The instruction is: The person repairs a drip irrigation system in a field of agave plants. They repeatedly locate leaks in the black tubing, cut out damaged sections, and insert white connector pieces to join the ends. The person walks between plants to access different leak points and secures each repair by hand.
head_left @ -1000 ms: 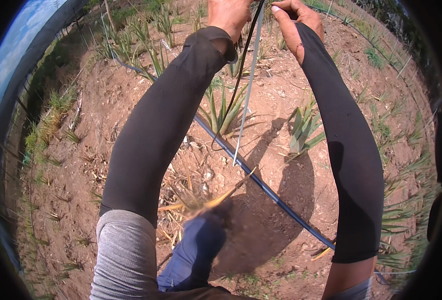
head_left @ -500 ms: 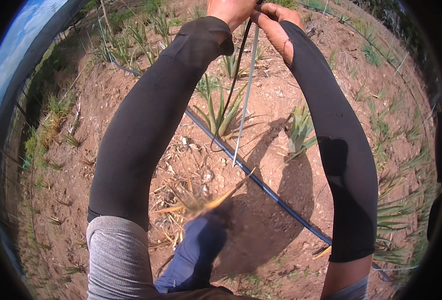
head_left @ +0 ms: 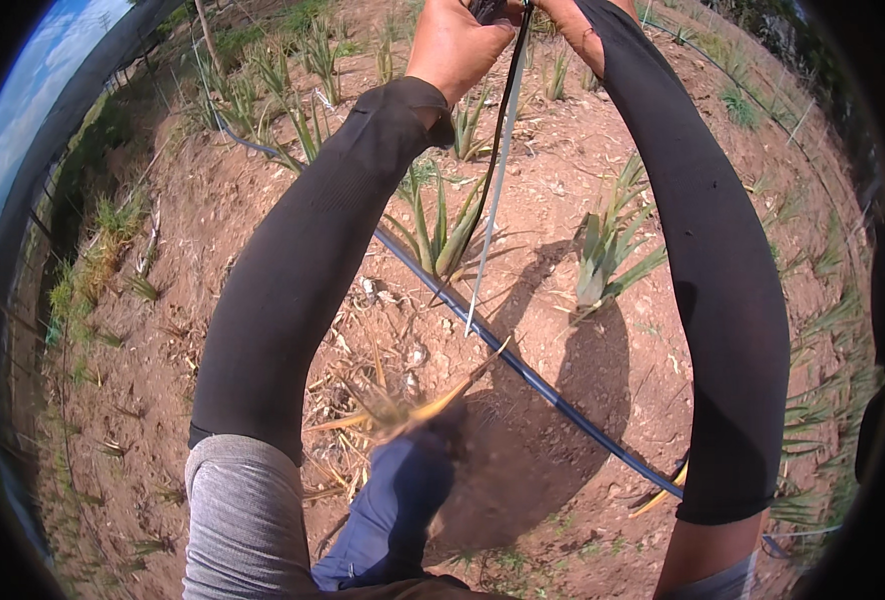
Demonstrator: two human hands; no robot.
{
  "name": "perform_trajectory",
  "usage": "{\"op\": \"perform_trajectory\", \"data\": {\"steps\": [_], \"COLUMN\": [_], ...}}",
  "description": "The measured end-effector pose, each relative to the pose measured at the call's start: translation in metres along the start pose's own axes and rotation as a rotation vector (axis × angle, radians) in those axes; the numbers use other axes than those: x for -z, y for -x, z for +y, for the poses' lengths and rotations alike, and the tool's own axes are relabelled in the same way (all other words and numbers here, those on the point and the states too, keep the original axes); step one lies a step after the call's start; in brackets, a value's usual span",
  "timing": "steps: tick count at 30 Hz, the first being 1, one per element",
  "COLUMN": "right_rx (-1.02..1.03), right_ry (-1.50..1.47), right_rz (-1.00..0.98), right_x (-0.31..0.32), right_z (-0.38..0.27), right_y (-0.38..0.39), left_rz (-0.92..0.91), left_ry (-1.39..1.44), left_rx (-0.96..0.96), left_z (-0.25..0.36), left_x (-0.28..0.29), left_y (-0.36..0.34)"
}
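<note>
Working slender black tubing (head_left: 512,84) seems the present step; the left hand (head_left: 460,46) curls near its far end, the right hand (head_left: 573,28) beside it, fingertips hidden, each grip unclear; tubing and grey strip (head_left: 484,258) hang toward the nearer irrigation pipe (head_left: 563,402); next probably calls for steady fingerwork.

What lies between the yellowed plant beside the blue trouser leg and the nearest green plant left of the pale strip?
In the head view, a dark blue pipe crosses the soil between the yellowed plant and that green plant.
</note>
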State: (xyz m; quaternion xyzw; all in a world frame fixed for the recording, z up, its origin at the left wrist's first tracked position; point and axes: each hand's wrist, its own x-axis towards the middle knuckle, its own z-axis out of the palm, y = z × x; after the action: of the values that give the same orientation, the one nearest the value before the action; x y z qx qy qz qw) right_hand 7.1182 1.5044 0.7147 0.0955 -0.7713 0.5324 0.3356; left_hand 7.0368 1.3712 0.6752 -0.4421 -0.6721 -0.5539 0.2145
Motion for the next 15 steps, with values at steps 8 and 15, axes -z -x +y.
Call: {"op": "perform_trajectory", "data": {"steps": [8, 15], "right_rx": [-0.037, 0.060], "right_ry": [-0.254, -0.617], "right_rz": [0.033, 0.192], "right_x": [0.006, -0.001], "right_z": [0.015, 0.037], "right_y": [0.007, 0.036], "left_rz": [0.018, 0.046], "left_ry": [0.112, 0.179], "left_rx": [-0.082, 0.242], "left_z": [-0.005, -0.031], "left_x": [-0.014, -0.037], "left_y": [0.010, -0.002]}}
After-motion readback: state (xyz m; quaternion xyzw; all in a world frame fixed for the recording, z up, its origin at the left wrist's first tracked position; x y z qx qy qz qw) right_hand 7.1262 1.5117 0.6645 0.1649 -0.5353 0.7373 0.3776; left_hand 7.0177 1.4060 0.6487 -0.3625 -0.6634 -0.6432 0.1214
